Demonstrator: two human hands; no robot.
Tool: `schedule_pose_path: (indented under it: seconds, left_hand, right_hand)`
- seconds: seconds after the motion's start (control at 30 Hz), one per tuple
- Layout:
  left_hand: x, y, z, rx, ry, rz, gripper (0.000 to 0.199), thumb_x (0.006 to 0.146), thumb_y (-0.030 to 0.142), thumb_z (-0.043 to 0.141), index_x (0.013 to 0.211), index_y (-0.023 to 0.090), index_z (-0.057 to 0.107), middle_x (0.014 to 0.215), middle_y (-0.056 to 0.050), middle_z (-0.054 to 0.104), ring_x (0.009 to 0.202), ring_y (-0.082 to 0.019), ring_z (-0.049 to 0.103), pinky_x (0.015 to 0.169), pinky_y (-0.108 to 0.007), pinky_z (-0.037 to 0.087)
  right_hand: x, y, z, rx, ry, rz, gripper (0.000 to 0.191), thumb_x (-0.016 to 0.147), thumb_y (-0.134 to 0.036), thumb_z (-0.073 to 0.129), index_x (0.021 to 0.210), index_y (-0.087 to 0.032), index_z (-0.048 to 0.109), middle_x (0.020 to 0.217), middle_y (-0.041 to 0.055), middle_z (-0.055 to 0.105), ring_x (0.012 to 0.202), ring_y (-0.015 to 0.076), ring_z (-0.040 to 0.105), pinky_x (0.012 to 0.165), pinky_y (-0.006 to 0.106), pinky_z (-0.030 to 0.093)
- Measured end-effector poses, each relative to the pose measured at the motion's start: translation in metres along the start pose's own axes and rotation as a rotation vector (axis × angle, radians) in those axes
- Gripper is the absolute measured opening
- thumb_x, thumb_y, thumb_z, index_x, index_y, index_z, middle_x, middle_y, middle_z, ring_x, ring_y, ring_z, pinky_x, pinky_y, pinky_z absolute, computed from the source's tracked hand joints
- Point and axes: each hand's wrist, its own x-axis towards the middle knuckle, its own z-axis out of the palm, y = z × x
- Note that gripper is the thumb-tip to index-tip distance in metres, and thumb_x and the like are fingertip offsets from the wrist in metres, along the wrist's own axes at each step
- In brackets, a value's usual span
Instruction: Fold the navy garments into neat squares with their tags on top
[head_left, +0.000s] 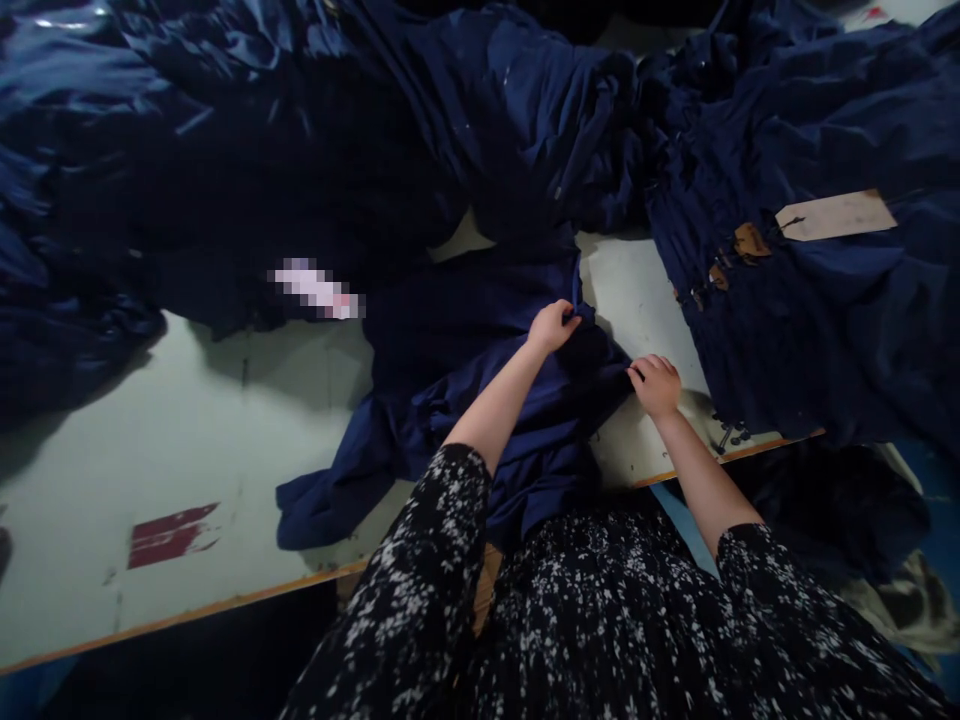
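A navy blue garment (465, 310) lies spread over the near edge of the pale table, one sleeve stretching toward the lower left. My left hand (553, 325) pinches the cloth at its right side, close to a seam or edge. A little lower and to the right, my right hand (657, 384) has its fingertips closed on a corner of the same garment, drawing the fabric out between both hands. Part of the garment hangs over the table edge against my lap. The exact kind of garment cannot be made out.
Heaps of navy clothing (225, 130) cover the far side of the pale green table (300, 400). At right lies another navy pile (825, 330) with a cream paper tag (836, 215) and small brown labels (750, 242). A dark red patch (172, 535) marks the tabletop.
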Motion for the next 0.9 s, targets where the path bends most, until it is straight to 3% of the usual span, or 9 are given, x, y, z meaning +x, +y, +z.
schedule_pose_path:
  seconds: [0.07,0.13,0.23,0.3,0.4,0.53,0.77,0.9]
  left_hand:
    - [0.025,0.013,0.02,0.097,-0.058,-0.163,0.026,0.081,0.044,0.08,0.088,0.02,0.07,0.104,-0.014,0.073,0.108,-0.031,0.066,0.095,-0.037,0.048]
    - [0.046,0.017,0.031,0.198,-0.144,-0.196,0.028,0.084,0.046,0.076,0.079,0.019,0.068,0.097,-0.014,0.072,0.104,-0.031,0.066,0.09,-0.037,0.048]
    - [0.071,0.011,0.038,0.155,-0.222,-0.062,0.036,0.09,0.035,0.069,0.061,0.019,0.058,0.073,-0.007,0.061,0.083,-0.024,0.064,0.079,-0.034,0.044]
    - [0.082,0.003,0.042,0.084,-0.223,-0.001,0.044,0.092,0.032,0.065,0.053,0.019,0.049,0.06,-0.001,0.047,0.068,-0.018,0.054,0.072,-0.032,0.039]
    - [0.089,-0.008,0.049,0.003,-0.189,0.04,0.05,0.09,0.031,0.067,0.05,0.02,0.039,0.056,0.003,0.031,0.058,-0.012,0.036,0.065,-0.031,0.032]
    - [0.094,-0.017,0.057,-0.042,-0.166,0.115,0.052,0.089,0.027,0.069,0.049,0.021,0.035,0.055,0.005,0.024,0.057,-0.01,0.025,0.062,-0.03,0.027]
    - [0.103,-0.028,0.056,-0.09,-0.116,0.167,0.043,0.091,0.03,0.069,0.056,0.019,0.045,0.057,0.003,0.037,0.061,-0.013,0.039,0.066,-0.029,0.034]
    - [0.076,-0.019,0.048,-0.09,-0.011,0.268,0.017,0.094,0.031,0.065,0.084,0.018,0.064,0.081,-0.005,0.061,0.082,-0.02,0.057,0.08,-0.032,0.044]
  right_hand:
    - [0.004,0.007,0.001,0.063,0.021,0.098,0.018,0.096,-0.029,0.055,0.092,-0.022,0.071,0.099,0.0101,0.075,0.094,0.0261,0.066,0.086,0.037,0.049]
    - [0.007,0.018,0.002,0.134,0.067,0.223,0.02,0.095,-0.029,0.052,0.094,-0.021,0.07,0.095,0.0104,0.076,0.089,0.0259,0.067,0.084,0.036,0.05]
    - [0.008,0.036,0.005,0.222,0.112,0.336,0.02,0.092,-0.029,0.051,0.089,-0.021,0.068,0.092,0.012,0.076,0.089,0.0266,0.069,0.084,0.037,0.052]
    - [0.004,0.044,0.007,0.28,0.11,0.401,0.019,0.091,-0.031,0.051,0.089,-0.021,0.067,0.092,0.0121,0.077,0.083,0.0259,0.07,0.08,0.036,0.054]
    - [-0.004,0.044,0.01,0.382,0.068,0.476,0.027,0.087,-0.034,0.056,0.107,-0.02,0.066,0.088,0.0075,0.076,0.072,0.0236,0.07,0.07,0.034,0.055]
    - [-0.012,0.029,0.016,0.35,0.041,0.439,0.05,0.077,-0.036,0.072,0.122,-0.02,0.059,0.081,0.0026,0.075,0.079,0.0258,0.072,0.075,0.035,0.055]
    - [-0.028,0.02,0.02,0.278,0.039,0.415,0.053,0.08,-0.024,0.064,0.132,-0.017,0.056,0.088,0.0082,0.076,0.078,0.0278,0.072,0.079,0.04,0.056]
    - [-0.03,0.027,0.015,0.223,0.008,0.431,0.049,0.079,-0.027,0.071,0.126,-0.019,0.061,0.089,0.0086,0.078,0.084,0.0295,0.074,0.085,0.042,0.057]
